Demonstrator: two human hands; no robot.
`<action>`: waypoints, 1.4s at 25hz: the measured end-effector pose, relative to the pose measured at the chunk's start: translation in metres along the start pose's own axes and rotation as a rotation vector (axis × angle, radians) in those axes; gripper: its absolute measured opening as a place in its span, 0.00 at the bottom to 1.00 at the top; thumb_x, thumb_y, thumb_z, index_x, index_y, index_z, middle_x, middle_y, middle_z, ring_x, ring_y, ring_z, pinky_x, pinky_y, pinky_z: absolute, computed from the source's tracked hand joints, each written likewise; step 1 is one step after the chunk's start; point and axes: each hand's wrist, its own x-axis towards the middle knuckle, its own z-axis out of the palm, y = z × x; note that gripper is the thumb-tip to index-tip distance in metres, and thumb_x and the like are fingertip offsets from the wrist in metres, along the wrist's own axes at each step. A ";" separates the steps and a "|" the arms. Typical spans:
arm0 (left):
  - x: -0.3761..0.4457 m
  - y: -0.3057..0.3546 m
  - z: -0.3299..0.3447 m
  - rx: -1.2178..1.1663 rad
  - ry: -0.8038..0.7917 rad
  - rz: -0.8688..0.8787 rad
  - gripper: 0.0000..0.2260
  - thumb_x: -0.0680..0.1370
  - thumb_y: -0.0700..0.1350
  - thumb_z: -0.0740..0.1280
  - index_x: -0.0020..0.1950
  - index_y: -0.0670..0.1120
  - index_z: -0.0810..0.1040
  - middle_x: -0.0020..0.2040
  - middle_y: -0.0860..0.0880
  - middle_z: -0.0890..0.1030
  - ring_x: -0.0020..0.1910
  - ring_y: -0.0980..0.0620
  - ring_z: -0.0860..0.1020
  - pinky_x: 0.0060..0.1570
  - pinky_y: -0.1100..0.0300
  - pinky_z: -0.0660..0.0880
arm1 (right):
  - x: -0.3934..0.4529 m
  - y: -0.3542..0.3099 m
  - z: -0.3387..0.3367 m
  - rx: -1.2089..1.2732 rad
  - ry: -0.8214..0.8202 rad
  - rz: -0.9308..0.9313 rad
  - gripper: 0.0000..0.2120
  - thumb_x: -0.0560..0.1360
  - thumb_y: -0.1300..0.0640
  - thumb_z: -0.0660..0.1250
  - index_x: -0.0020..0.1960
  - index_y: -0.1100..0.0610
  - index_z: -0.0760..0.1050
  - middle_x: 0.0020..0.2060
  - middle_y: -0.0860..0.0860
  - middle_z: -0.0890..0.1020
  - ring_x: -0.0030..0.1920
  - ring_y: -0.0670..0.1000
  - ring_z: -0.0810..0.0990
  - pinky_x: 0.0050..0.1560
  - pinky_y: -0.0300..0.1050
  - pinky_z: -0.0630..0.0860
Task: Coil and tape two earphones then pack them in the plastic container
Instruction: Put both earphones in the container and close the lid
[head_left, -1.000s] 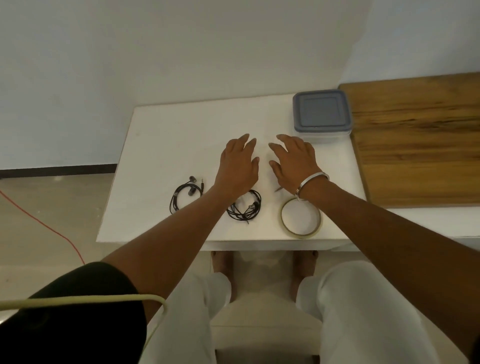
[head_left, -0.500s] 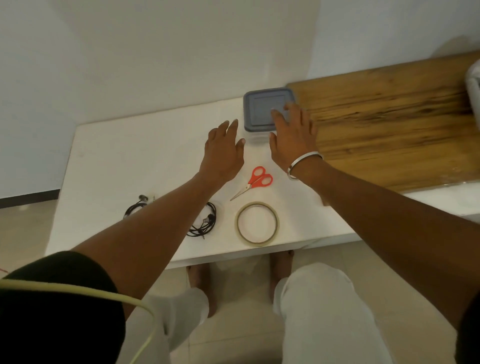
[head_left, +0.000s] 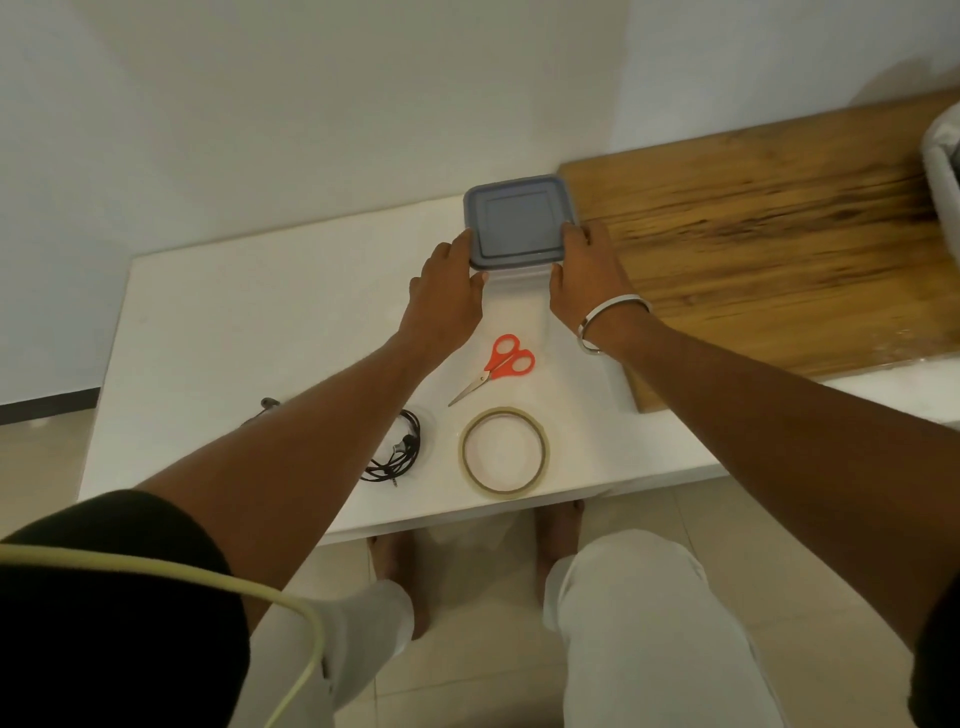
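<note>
A clear plastic container with a grey-blue lid (head_left: 518, 222) stands at the back of the white table (head_left: 249, 322). My left hand (head_left: 448, 291) grips its left side and my right hand (head_left: 587, 275) grips its right side. One coiled black earphone (head_left: 397, 452) lies near the front edge beside my left forearm. A second black earphone (head_left: 267, 404) shows only a small part from behind that forearm. A roll of clear tape (head_left: 503, 453) lies flat near the front edge, with red-handled scissors (head_left: 496, 366) behind it.
A wooden board (head_left: 779, 234) covers the surface to the right of the container. A pale object (head_left: 944, 156) shows at the far right edge. A white wall rises just behind the table. My knees and feet are below the front edge.
Both hands moved forward from the table's middle to the container and closed on its two sides. The scissors, hidden a second ago, now lie uncovered. The view has shifted.
</note>
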 end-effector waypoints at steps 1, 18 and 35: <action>-0.002 -0.003 -0.002 -0.007 0.006 -0.016 0.19 0.81 0.42 0.61 0.72 0.44 0.64 0.62 0.43 0.75 0.60 0.45 0.74 0.62 0.44 0.71 | -0.001 -0.003 0.001 0.010 0.000 -0.006 0.21 0.77 0.62 0.61 0.69 0.61 0.63 0.61 0.61 0.71 0.52 0.58 0.76 0.53 0.45 0.75; -0.104 -0.103 -0.068 -0.061 0.079 -0.227 0.22 0.80 0.41 0.61 0.74 0.46 0.63 0.60 0.45 0.75 0.58 0.46 0.74 0.61 0.44 0.68 | -0.053 -0.121 0.042 0.111 -0.171 -0.156 0.22 0.73 0.68 0.61 0.67 0.61 0.65 0.60 0.60 0.67 0.45 0.59 0.77 0.52 0.52 0.77; -0.122 -0.128 -0.073 -0.700 0.192 -0.647 0.11 0.81 0.37 0.60 0.62 0.41 0.75 0.49 0.44 0.82 0.41 0.50 0.81 0.38 0.64 0.79 | -0.065 -0.200 0.071 -0.170 -0.089 -0.458 0.17 0.76 0.48 0.61 0.59 0.58 0.70 0.58 0.56 0.71 0.58 0.58 0.69 0.55 0.54 0.65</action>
